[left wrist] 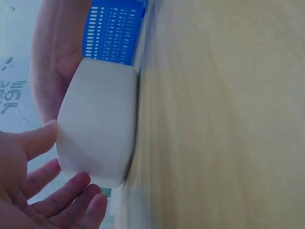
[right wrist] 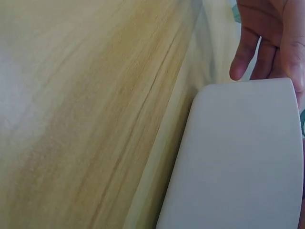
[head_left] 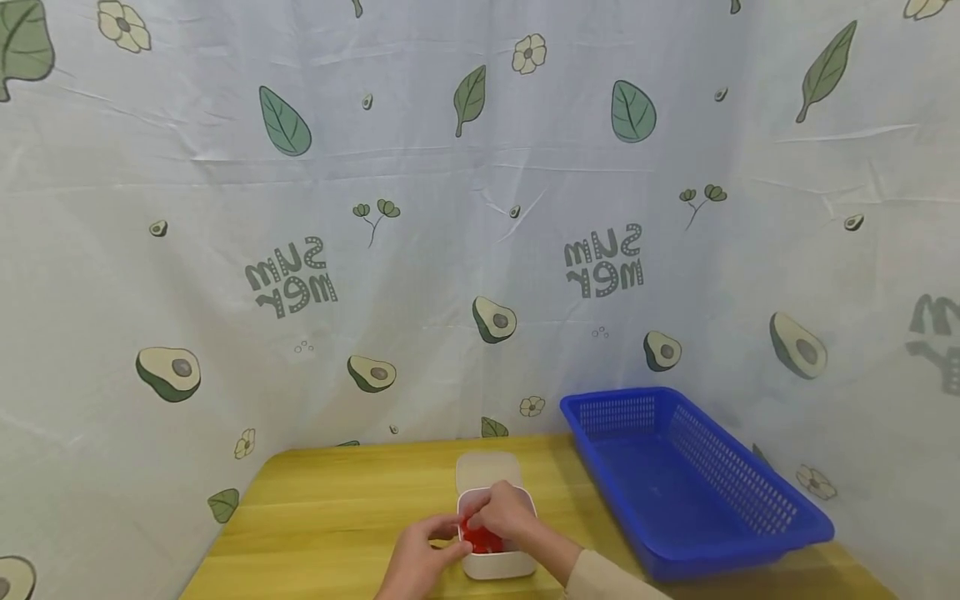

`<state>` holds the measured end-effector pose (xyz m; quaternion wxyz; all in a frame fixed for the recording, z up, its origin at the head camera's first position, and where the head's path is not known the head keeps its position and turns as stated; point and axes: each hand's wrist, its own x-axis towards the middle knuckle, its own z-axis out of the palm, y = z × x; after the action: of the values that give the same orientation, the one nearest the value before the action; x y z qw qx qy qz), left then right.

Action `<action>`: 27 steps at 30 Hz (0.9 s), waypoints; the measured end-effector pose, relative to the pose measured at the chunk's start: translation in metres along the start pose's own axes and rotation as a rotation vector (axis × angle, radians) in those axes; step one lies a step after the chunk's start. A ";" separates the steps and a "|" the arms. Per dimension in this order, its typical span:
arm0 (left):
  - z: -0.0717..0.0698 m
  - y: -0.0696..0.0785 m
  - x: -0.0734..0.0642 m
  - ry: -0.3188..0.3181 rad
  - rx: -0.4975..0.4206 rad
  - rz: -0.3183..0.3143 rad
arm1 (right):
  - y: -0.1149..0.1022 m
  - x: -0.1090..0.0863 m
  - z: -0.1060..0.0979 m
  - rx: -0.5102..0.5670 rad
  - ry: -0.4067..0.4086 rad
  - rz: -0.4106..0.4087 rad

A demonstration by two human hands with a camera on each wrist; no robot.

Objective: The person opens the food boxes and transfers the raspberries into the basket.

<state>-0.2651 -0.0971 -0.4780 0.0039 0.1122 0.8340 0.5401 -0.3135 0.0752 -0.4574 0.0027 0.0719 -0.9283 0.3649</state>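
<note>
A small white box with rounded corners stands on the table, and a red thing lies inside it. What kind of thing it is, I cannot make out. My left hand is at the box's left side, with the thumb by the rim and the fingers loosely bent in the left wrist view. Over the box, my right hand reaches in from the right, its fingers bent down at the red thing. The box wall hides those fingertips in both wrist views. A pale lid lies flat behind the box.
To the right of the box sits a large blue plastic basket with perforated sides. Wooden table surface extends to the left of the box. Behind it hangs a white curtain printed with avocados and leaves.
</note>
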 end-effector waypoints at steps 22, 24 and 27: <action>0.000 0.002 0.002 -0.005 0.018 0.026 | 0.005 0.006 0.002 -0.040 0.002 -0.030; 0.000 0.002 0.001 -0.003 0.023 0.018 | 0.004 0.005 0.003 -0.044 0.003 -0.026; 0.001 0.001 0.001 0.002 0.031 0.008 | 0.004 0.004 0.004 -0.047 0.001 -0.013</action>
<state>-0.2654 -0.0958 -0.4775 -0.0009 0.1150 0.8420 0.5271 -0.3179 0.0744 -0.4628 0.0073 0.0775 -0.9361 0.3430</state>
